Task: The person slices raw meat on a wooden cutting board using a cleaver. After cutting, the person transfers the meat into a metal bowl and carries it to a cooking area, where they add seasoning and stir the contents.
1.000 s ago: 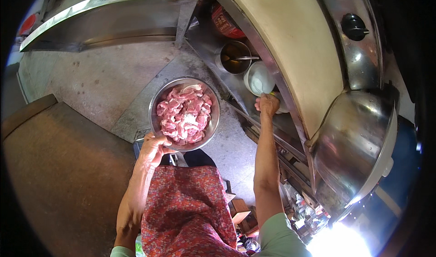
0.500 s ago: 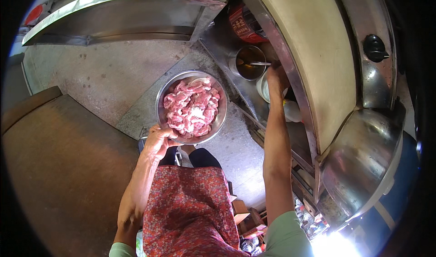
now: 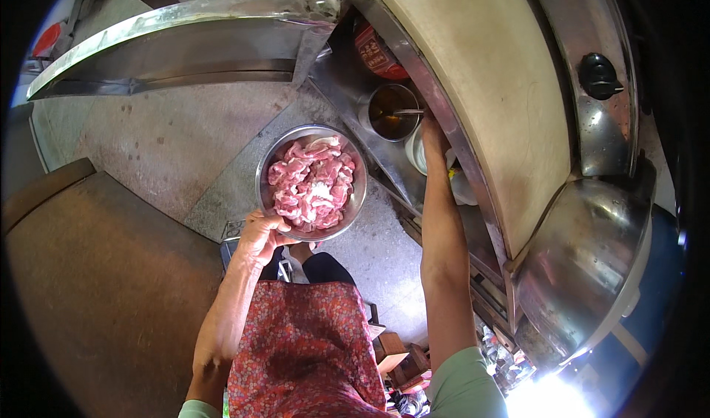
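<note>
My left hand (image 3: 260, 235) grips the near rim of a round steel bowl (image 3: 263, 168), thumb on top, holding it over the floor. Pieces of raw pink meat (image 3: 309, 174) fill the bowl, with a small white heap (image 3: 319, 190) on them. My right arm reaches onto a low metal shelf beneath the counter. There my right hand (image 3: 434, 136) is partly covered by the counter edge, its fingers hidden. Beside it are a steel pot (image 3: 386, 127) of dark liquid with a metal handle (image 3: 407, 112) sticking out, and a white container (image 3: 416, 150).
A red tin (image 3: 379, 52) stands behind the pot, and a pale bottle (image 3: 464, 189) lies nearer me. The counter (image 3: 473, 63) overhangs the shelf (image 3: 344, 85). At right hangs a large steel wok-shaped bowl (image 3: 584, 263); a brown board-like surface (image 3: 111, 270) is at left.
The view has shifted a little, so the shelf and counter appear further left. My right hand has gone further under the counter edge; my left hand keeps hold of the bowl.
</note>
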A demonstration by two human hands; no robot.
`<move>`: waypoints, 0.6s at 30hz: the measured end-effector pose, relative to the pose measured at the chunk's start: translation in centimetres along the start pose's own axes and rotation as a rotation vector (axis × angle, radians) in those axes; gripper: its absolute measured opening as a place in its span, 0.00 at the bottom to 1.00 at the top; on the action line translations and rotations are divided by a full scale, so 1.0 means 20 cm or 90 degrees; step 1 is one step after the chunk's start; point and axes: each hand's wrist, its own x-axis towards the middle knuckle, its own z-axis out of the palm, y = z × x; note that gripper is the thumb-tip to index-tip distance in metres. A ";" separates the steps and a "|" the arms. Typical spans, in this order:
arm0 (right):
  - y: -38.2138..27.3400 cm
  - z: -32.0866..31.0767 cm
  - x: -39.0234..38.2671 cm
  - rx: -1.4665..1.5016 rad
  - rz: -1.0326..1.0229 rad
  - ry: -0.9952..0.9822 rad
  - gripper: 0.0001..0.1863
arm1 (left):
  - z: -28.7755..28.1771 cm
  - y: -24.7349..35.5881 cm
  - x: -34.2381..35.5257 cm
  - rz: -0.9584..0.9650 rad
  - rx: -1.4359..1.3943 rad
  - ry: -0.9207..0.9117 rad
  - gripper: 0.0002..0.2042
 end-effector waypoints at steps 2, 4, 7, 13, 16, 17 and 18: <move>0.08 0.07 0.02 0.026 -0.035 0.008 0.18 | -0.02 -0.02 0.00 0.003 -0.012 -0.007 0.09; 0.29 0.18 0.04 0.073 -0.053 0.001 0.17 | -0.01 -0.02 0.01 -0.006 -0.018 -0.020 0.10; 0.41 0.25 -0.08 0.231 -0.037 -0.110 0.15 | -0.02 -0.02 0.03 -0.011 -0.006 -0.024 0.12; 0.02 0.05 -0.47 0.594 0.197 -0.068 0.11 | -0.01 -0.02 0.01 0.005 -0.039 -0.025 0.17; 0.04 0.06 -0.54 0.701 0.267 -0.008 0.12 | 0.00 -0.02 0.01 0.007 -0.025 -0.046 0.17; 0.06 0.07 -0.55 0.734 0.283 0.004 0.12 | 0.01 -0.01 0.01 0.009 -0.024 -0.055 0.18; 0.05 0.08 -0.56 0.744 0.289 0.007 0.12 | 0.01 -0.01 0.01 0.008 -0.019 -0.054 0.18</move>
